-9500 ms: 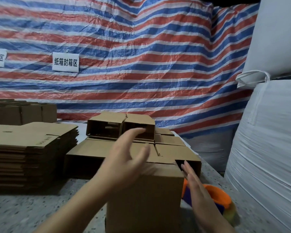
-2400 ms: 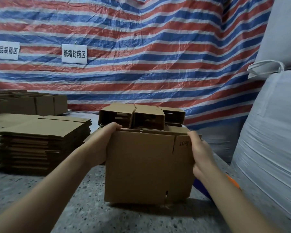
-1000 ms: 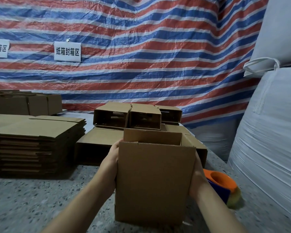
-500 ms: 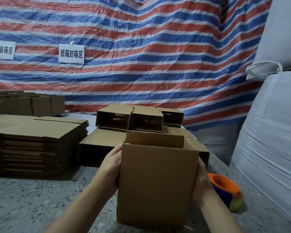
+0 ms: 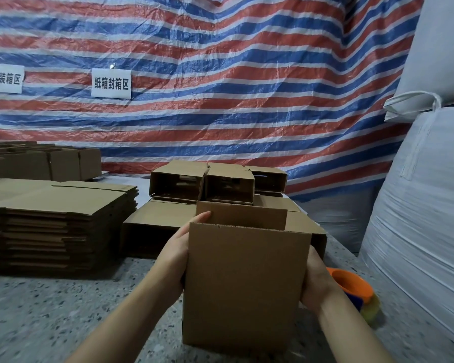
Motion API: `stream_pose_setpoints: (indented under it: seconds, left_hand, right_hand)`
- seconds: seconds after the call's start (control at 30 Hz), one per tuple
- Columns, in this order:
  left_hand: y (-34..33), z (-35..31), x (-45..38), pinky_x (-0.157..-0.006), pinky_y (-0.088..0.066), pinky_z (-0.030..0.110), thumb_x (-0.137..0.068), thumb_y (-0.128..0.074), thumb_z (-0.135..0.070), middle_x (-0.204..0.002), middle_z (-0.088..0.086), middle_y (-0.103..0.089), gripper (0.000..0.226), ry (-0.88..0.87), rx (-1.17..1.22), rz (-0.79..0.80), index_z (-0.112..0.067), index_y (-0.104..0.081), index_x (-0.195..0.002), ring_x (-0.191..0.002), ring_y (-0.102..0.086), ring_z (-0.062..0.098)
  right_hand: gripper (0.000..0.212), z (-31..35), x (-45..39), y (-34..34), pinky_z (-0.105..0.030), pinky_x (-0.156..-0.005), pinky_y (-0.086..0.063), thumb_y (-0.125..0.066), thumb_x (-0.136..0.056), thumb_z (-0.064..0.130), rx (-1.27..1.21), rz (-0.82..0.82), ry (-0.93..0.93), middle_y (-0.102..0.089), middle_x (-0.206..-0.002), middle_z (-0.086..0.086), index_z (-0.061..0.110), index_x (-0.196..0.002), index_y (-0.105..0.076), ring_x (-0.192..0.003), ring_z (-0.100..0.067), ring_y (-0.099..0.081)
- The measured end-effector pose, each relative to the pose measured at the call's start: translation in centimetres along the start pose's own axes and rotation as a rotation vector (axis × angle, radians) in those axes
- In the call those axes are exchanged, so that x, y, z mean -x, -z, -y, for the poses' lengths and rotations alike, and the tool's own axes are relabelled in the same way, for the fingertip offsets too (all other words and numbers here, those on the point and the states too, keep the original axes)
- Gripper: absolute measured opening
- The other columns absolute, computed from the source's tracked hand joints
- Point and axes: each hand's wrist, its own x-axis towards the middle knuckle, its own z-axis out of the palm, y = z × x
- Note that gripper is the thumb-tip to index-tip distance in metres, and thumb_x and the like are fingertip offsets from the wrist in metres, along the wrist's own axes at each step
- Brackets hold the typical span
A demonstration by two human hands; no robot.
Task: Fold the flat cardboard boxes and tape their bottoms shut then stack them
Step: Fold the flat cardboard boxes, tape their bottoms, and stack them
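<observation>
An opened brown cardboard box (image 5: 243, 286) stands upright on the speckled table (image 5: 50, 310) in front of me, its top flaps raised. My left hand (image 5: 177, 254) grips its left side, fingertips hooked over the top edge. My right hand (image 5: 315, 280) presses its right side. Behind it lie several folded boxes (image 5: 202, 183) stacked on their sides. A pile of flat boxes (image 5: 55, 218) sits at the left. An orange tape dispenser (image 5: 351, 285) lies right of the box, partly hidden by my right wrist.
Large white sacks (image 5: 427, 205) crowd the right side up to the table edge. A striped tarp (image 5: 220, 74) with two paper signs hangs behind. More assembled boxes (image 5: 45, 163) stand at the far left.
Since 2.4 s ago the box has been turned from its wide face to a narrower upright stance. Over the last second it stays in both hands and shifts only slightly.
</observation>
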Motion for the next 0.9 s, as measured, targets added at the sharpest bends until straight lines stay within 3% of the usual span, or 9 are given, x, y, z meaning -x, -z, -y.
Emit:
stream_pose_setpoints:
  seconds: [0.1,0.23,0.33,0.4,0.5,0.6,0.7,0.8,0.9]
  left_hand:
    - [0.5,0.1,0.2,-0.046,-0.052,0.028,-0.086,-0.067,-0.024,-0.081,0.012,-0.074,0.018,-0.042,-0.015,0.043,-0.038,-0.076,-0.092,-0.058,-0.066,0.017]
    - [0.6,0.1,0.5,-0.048,-0.051,0.025,-0.076,-0.065,-0.039,-0.071,0.007,-0.071,0.023,-0.095,-0.030,0.036,-0.022,-0.078,-0.083,-0.058,-0.067,0.015]
    - [0.7,0.3,0.2,-0.075,-0.054,0.034,-0.075,-0.046,-0.068,-0.083,0.006,-0.076,0.059,-0.081,-0.172,-0.062,-0.020,-0.079,-0.084,-0.077,-0.072,0.019]
    - [1.3,0.1,0.4,-0.094,-0.049,0.040,-0.066,-0.035,-0.085,-0.097,0.003,-0.076,0.076,-0.121,-0.234,0.044,-0.027,-0.079,-0.088,-0.095,-0.072,0.018]
    - [2.5,-0.5,0.5,-0.097,-0.047,0.037,-0.046,-0.046,-0.102,-0.109,-0.002,-0.074,0.099,-0.175,-0.342,0.208,-0.027,-0.071,-0.104,-0.108,-0.068,0.016]
    - [2.5,-0.8,0.2,-0.090,-0.050,0.034,-0.043,-0.056,-0.098,-0.101,-0.007,-0.075,0.095,-0.162,-0.390,0.181,-0.026,-0.070,-0.103,-0.099,-0.070,0.012]
    - [1.8,-0.4,0.0,-0.078,-0.052,0.031,-0.066,-0.061,-0.070,-0.089,-0.003,-0.076,0.057,-0.134,-0.324,0.070,-0.023,-0.076,-0.094,-0.087,-0.072,0.016]
    - [1.4,0.2,-0.3,-0.076,-0.051,0.033,-0.086,-0.062,-0.040,-0.092,-0.001,-0.074,0.019,-0.155,-0.247,-0.017,-0.031,-0.079,-0.089,-0.094,-0.066,0.025]
    - [1.2,0.5,-0.4,-0.074,-0.048,0.036,-0.095,-0.059,-0.023,-0.100,0.006,-0.070,0.021,-0.155,-0.204,-0.051,-0.032,-0.077,-0.088,-0.092,-0.062,0.027]
  right_hand:
    - [0.063,0.0,-0.7,0.4,-0.022,-0.045,-0.051,-0.041,-0.101,0.034,-0.019,0.001,-0.046,-0.059,-0.051,0.002,0.024,-0.044,-0.066,-0.045,-0.009,-0.058]
    - [0.056,-0.3,-0.7,0.4,-0.023,-0.046,-0.052,-0.045,-0.098,0.035,0.002,-0.016,-0.070,-0.058,-0.052,0.001,0.023,-0.048,-0.066,-0.046,-0.010,-0.058]
    - [0.026,0.2,-0.5,0.4,-0.028,-0.050,-0.055,-0.060,-0.081,0.038,0.029,-0.019,-0.011,-0.070,-0.066,-0.004,0.018,-0.094,-0.071,-0.057,-0.015,-0.068]
    - [0.065,0.3,-0.7,0.6,-0.032,-0.055,-0.058,-0.064,-0.068,0.039,0.065,-0.041,0.031,-0.076,-0.085,-0.009,0.019,-0.130,-0.056,-0.069,-0.021,-0.073]
    - [0.078,0.7,-0.8,0.3,-0.034,-0.057,-0.059,-0.065,-0.067,0.035,0.051,-0.026,0.041,-0.076,-0.096,-0.013,0.023,-0.141,-0.047,-0.074,-0.024,-0.075]
    - [0.070,1.1,-0.7,-0.1,-0.032,-0.055,-0.058,-0.066,-0.072,0.034,0.041,-0.032,0.025,-0.077,-0.090,-0.011,0.021,-0.139,-0.050,-0.071,-0.022,-0.074]
    - [0.042,1.1,-0.7,-0.1,-0.032,-0.054,-0.057,-0.056,-0.095,0.028,0.005,-0.039,-0.012,-0.076,-0.081,-0.009,0.017,-0.135,-0.054,-0.067,-0.021,-0.073]
    - [0.033,0.9,-0.8,0.2,-0.037,-0.063,-0.059,-0.050,-0.103,0.026,-0.005,-0.055,-0.013,-0.077,-0.096,-0.014,0.020,-0.135,-0.054,-0.081,-0.026,-0.075]
    - [0.044,0.5,-0.6,0.6,-0.039,-0.071,-0.058,-0.041,-0.102,0.052,-0.031,-0.074,-0.069,-0.076,-0.107,-0.014,0.023,-0.130,-0.059,-0.094,-0.030,-0.075]
